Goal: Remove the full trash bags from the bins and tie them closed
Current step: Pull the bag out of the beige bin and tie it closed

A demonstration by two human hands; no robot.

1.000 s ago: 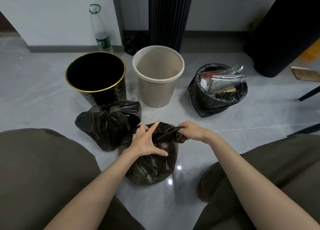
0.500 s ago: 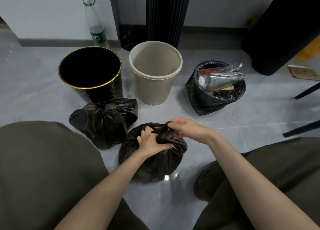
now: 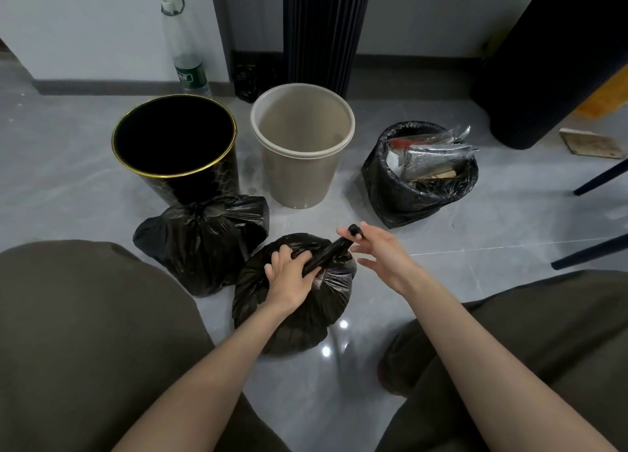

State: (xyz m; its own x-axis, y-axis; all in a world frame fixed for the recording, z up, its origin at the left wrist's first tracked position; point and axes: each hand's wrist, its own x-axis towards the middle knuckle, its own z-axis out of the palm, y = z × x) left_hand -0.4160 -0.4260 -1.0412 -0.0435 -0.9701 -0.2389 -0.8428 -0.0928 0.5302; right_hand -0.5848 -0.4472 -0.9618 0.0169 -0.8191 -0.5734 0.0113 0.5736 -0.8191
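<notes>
Stretched now, bag neck [image 3: 326, 255] runs from my clenched left grip [image 3: 289, 276] to my pinching right grip [image 3: 383, 254]; knot it snug.

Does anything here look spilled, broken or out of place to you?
Nothing looks spilled or torn. The only untidy thing is the open bag on the right: untied, with wrappers poking above its rim. The left hand grips the near bag at its twisted neck and the right hand pinches the end.

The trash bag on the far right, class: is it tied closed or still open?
Still open. The far-right trash bag has its mouth spread wide, with wrappers and packaging showing inside; no knot.
</notes>
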